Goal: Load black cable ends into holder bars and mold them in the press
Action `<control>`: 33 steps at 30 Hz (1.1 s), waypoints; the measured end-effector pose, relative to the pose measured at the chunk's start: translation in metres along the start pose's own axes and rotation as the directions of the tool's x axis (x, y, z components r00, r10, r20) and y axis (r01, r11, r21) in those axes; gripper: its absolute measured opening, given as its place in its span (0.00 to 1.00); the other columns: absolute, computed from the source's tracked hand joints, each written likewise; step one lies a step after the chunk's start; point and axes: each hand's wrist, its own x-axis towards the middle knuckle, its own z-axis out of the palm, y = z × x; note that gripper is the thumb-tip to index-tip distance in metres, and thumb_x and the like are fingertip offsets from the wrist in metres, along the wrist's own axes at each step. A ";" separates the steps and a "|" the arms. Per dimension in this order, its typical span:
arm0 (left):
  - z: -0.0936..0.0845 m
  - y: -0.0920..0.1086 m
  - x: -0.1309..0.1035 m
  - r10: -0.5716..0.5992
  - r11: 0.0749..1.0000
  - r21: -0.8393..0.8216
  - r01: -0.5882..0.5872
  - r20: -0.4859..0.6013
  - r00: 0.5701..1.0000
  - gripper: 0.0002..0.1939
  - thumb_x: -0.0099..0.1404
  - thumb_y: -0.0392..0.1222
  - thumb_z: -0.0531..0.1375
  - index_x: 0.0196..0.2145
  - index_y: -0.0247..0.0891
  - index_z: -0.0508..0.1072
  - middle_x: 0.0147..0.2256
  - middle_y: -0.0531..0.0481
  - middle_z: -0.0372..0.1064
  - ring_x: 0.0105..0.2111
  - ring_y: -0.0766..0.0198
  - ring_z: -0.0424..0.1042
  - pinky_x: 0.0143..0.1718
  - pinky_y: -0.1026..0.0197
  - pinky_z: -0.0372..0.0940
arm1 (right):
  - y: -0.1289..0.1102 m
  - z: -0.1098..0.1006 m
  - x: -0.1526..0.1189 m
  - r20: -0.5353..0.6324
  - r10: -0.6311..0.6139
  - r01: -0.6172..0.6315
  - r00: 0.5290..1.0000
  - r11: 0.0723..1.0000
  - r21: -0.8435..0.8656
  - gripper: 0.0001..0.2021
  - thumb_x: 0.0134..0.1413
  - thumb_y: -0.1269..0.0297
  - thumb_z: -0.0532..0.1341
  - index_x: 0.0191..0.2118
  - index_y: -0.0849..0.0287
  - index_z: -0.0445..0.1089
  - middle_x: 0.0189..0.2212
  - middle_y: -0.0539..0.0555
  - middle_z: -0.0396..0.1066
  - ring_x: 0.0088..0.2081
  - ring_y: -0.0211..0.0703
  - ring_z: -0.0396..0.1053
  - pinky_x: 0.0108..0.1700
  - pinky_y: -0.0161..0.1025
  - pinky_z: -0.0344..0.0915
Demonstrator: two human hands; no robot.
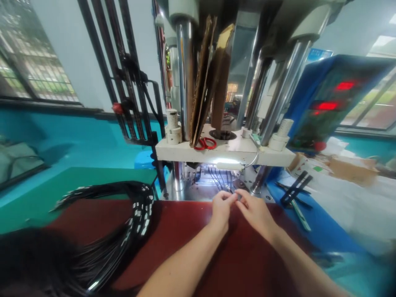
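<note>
— Maroon covers the near part of the bench (185, 231), and both hands meet at its far edge, right in front of the lit press (222, 123).

— What have they got?

— The left hand (221, 208) and right hand (255, 210) are pinched, fingertips touching, on a thin black wire (227, 187) that runs back into the lit opening. Too small to tell more.

— Anything holding things?

— The white press plate (222, 154) carries red scissors (205, 143) and upright cardboard sheets (206, 78). A bundle of black cables (123, 222) lies left, well apart from the hands.
</note>
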 end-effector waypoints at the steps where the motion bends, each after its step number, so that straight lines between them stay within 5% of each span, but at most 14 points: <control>1: -0.003 0.000 0.009 0.033 0.998 0.059 -0.032 -0.015 0.999 0.11 0.47 0.44 0.62 0.22 0.34 0.66 0.20 0.55 0.60 0.20 0.70 0.59 0.22 0.67 0.55 | 0.002 0.002 0.010 0.010 0.005 -0.005 1.000 0.999 -0.032 0.17 0.53 0.67 0.50 0.48 0.60 0.64 0.27 0.52 0.73 0.31 0.44 0.71 0.34 0.38 0.63; 6: -0.032 0.002 0.058 0.262 0.782 0.602 -0.159 -0.086 0.961 0.09 0.52 0.37 0.57 0.34 0.35 0.67 0.30 0.49 0.65 0.32 0.63 0.67 0.35 0.60 0.62 | 0.023 0.020 0.077 0.022 0.072 -0.069 0.997 0.991 -0.114 0.16 0.52 0.69 0.51 0.45 0.61 0.69 0.25 0.53 0.73 0.30 0.42 0.70 0.35 0.37 0.63; 9: -0.054 0.004 0.078 0.279 0.699 0.690 -0.190 -0.018 0.960 0.11 0.52 0.33 0.56 0.36 0.35 0.68 0.38 0.44 0.65 0.40 0.58 0.66 0.42 0.55 0.61 | 0.030 0.038 0.113 0.020 0.093 -0.089 0.996 0.985 -0.150 0.12 0.54 0.69 0.52 0.35 0.63 0.72 0.24 0.54 0.72 0.28 0.40 0.69 0.34 0.38 0.64; 11: -0.063 0.005 0.084 0.308 0.616 0.746 -0.253 0.068 0.949 0.14 0.53 0.32 0.55 0.40 0.36 0.68 0.43 0.43 0.63 0.45 0.55 0.63 0.47 0.53 0.58 | 0.032 0.048 0.130 0.005 0.092 -0.089 0.996 0.980 -0.178 0.10 0.56 0.65 0.53 0.35 0.63 0.70 0.29 0.54 0.72 0.31 0.39 0.69 0.37 0.40 0.64; 15: -0.068 0.004 0.090 0.363 0.208 0.865 -0.457 0.366 0.857 0.22 0.57 0.30 0.49 0.50 0.37 0.62 0.52 0.45 0.58 0.53 0.54 0.54 0.52 0.51 0.54 | 0.033 0.061 0.144 -0.014 0.057 -0.058 0.998 0.975 -0.213 0.12 0.56 0.58 0.54 0.38 0.62 0.68 0.37 0.53 0.70 0.36 0.39 0.68 0.42 0.44 0.64; 17: -0.070 0.000 0.094 0.338 0.083 0.858 -0.507 0.454 0.824 0.23 0.58 0.29 0.47 0.51 0.36 0.61 0.54 0.45 0.58 0.55 0.55 0.52 0.52 0.52 0.54 | 0.035 0.065 0.145 -0.016 0.039 -0.041 0.999 0.974 -0.224 0.12 0.56 0.59 0.55 0.38 0.62 0.68 0.37 0.54 0.70 0.36 0.40 0.68 0.42 0.44 0.63; 33: -0.077 -0.011 0.102 0.303 0.056 0.850 -0.524 0.486 0.820 0.30 0.55 0.27 0.46 0.57 0.35 0.54 0.59 0.47 0.49 0.58 0.57 0.46 0.55 0.51 0.50 | 0.035 0.074 0.141 0.007 0.001 0.001 1.000 0.972 -0.235 0.12 0.57 0.59 0.53 0.43 0.60 0.65 0.42 0.55 0.67 0.38 0.40 0.67 0.40 0.43 0.66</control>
